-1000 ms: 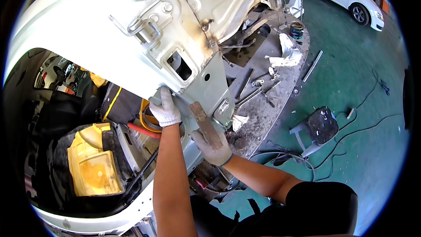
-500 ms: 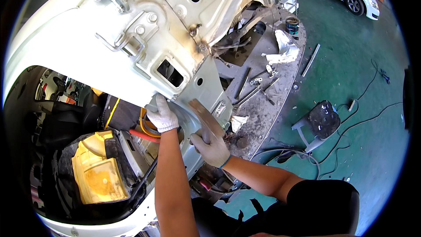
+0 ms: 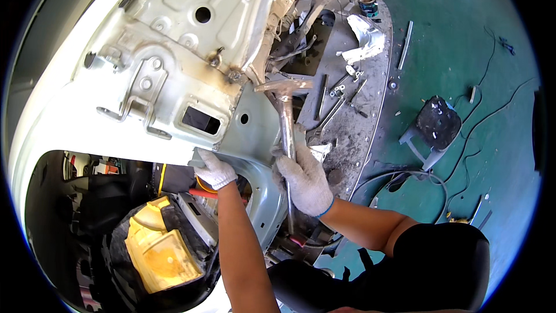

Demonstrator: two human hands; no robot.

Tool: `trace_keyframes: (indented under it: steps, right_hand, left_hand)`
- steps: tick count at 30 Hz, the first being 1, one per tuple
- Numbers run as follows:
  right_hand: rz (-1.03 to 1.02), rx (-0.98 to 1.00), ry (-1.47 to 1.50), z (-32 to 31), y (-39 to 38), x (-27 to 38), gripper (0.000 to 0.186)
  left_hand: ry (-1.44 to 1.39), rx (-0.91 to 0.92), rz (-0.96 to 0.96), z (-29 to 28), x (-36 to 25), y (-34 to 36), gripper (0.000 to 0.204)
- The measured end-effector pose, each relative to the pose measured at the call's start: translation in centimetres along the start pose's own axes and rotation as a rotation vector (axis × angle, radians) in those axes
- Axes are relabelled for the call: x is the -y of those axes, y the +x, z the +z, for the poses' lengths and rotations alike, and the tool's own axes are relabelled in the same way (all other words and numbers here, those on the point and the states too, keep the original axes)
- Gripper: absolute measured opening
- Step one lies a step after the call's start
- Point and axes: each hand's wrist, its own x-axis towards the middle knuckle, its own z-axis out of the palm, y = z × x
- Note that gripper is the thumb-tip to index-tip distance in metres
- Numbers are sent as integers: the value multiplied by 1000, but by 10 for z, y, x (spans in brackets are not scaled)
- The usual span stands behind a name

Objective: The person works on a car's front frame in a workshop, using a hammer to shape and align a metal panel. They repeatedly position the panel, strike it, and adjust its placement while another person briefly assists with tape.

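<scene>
My right hand (image 3: 307,182), in a pale knitted work glove, is closed round the metal handle of a body hammer (image 3: 286,119). Its long, narrow head points away from me, over the lower part of the panel. The gloved left hand (image 3: 217,173) lies at the rim of the opening in a pale car body panel (image 3: 174,95). Its thumb rests on the near side and the other fingers curl behind the rim, partly hidden. Close to the left hand, the panel has a rectangular cutout (image 3: 200,120). Scorched brown metal runs along a seam above it.
A yellow foam piece (image 3: 162,249) lies inside the car body, lower left. Loose tools (image 3: 330,116), torn white scrap (image 3: 365,37) and a can (image 3: 368,6) lie on a grey platform. A small stool (image 3: 435,124) and cables (image 3: 463,156) are on the green floor at right.
The hammer, blurred and low over the panel before, is now raised with its head clearly seen. My left hand stays at the rim. The whole view has shifted.
</scene>
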Motion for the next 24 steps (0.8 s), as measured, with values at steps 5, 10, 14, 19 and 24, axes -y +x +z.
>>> trace_keyframes:
  steps: [5, 10, 14, 19, 24]
  right_hand:
    - [141, -15, -43, 2, 11, -7, 20]
    - [-84, -27, -533, 14, 15, -10, 34]
    - [15, -118, -292, 17, 8, -7, 36]
    - [-87, -108, -436, 14, 7, -11, 30]
    - [-156, -127, -282, 8, 14, -13, 19]
  left_hand:
    - [426, -24, 276, -5, 8, 0, 52]
    - [122, 19, 56, -5, 6, -3, 54]
    - [216, 25, 122, -5, 4, -2, 56]
    - [39, -21, 54, -2, 11, -1, 57]
    - [122, -54, 55, -3, 16, 0, 55]
